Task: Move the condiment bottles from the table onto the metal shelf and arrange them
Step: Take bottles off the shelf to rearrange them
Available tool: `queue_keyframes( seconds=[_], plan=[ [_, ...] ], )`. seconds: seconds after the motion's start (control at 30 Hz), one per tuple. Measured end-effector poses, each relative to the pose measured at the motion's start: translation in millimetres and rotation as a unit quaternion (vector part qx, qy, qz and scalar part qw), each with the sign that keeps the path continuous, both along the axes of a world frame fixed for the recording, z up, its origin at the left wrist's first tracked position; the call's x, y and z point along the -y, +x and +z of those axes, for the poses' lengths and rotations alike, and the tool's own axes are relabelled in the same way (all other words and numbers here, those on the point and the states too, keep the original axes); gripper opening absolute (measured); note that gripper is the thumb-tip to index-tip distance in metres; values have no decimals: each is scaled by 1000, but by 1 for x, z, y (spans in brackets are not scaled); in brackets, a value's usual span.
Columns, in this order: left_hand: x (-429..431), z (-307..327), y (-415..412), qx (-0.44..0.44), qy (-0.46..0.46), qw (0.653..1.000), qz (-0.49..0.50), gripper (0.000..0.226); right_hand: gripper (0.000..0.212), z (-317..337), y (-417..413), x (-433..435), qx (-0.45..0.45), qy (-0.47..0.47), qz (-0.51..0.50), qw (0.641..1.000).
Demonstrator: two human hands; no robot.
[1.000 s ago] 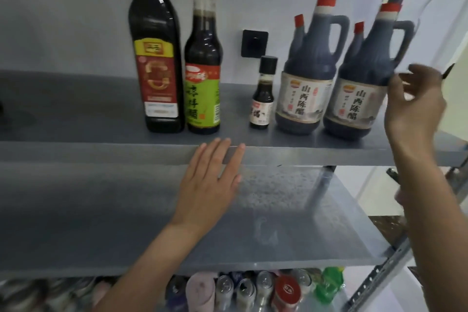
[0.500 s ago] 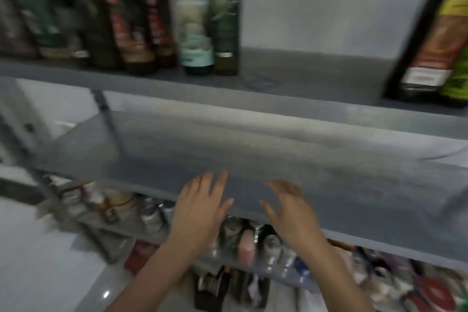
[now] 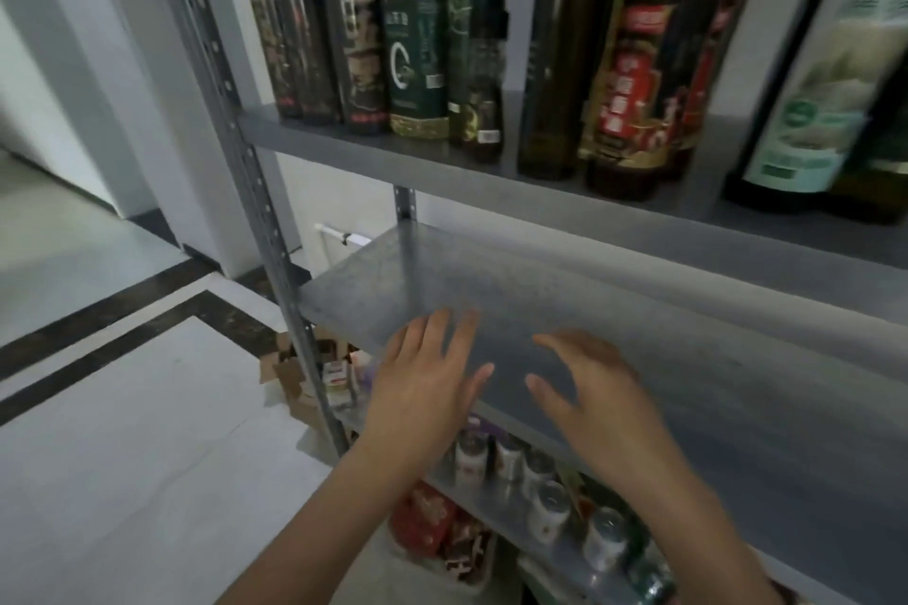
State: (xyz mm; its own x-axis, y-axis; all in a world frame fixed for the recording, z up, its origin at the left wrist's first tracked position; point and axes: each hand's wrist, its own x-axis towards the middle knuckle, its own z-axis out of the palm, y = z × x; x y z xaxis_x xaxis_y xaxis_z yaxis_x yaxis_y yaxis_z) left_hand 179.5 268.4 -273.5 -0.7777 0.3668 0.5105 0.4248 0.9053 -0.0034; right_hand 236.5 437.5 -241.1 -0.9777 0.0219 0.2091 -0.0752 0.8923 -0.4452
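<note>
Both of my hands hover over the front left part of the bare middle metal shelf (image 3: pixel 688 359). My left hand (image 3: pixel 427 383) has straight spread fingers and holds nothing. My right hand (image 3: pixel 594 388) has loosely curved fingers and holds nothing. On the upper shelf (image 3: pixel 491 167) stand several condiment bottles: three dark cans with black caps (image 3: pixel 319 34), a green tin (image 3: pixel 417 39), a tall dark bottle with a red label (image 3: pixel 653 64), and a bottle with a pale green label (image 3: pixel 815 84) at the right.
A perforated steel upright (image 3: pixel 245 162) runs down the rack's left front corner. Below the middle shelf a lower shelf carries several small jars and cans (image 3: pixel 540 477). A cardboard box (image 3: pixel 295 373) and red packets (image 3: pixel 422 521) sit low down. Pale tiled floor (image 3: pixel 123 432) spreads to the left.
The view has swung left along the rack, away from the vinegar jugs. My right hand left the jug and dropped beside my left hand over the middle shelf.
</note>
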Motion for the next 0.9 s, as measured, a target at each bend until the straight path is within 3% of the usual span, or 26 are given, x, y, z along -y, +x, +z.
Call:
queue_keyframes(
  seconds=[0.43,0.63,0.9],
  plan=[
    [108,45,-160,-41,15,999,-14,56,45,35,-139,101,-17,-14,21,1000],
    [155,45,-224,-96,46,989,-101,51,45,36,-175,153,-24,-8,-41,999],
    [220,65,-289,-125,107,954,-252,43,38,61,-207,240,-85,-93,-142,982]
  ],
)
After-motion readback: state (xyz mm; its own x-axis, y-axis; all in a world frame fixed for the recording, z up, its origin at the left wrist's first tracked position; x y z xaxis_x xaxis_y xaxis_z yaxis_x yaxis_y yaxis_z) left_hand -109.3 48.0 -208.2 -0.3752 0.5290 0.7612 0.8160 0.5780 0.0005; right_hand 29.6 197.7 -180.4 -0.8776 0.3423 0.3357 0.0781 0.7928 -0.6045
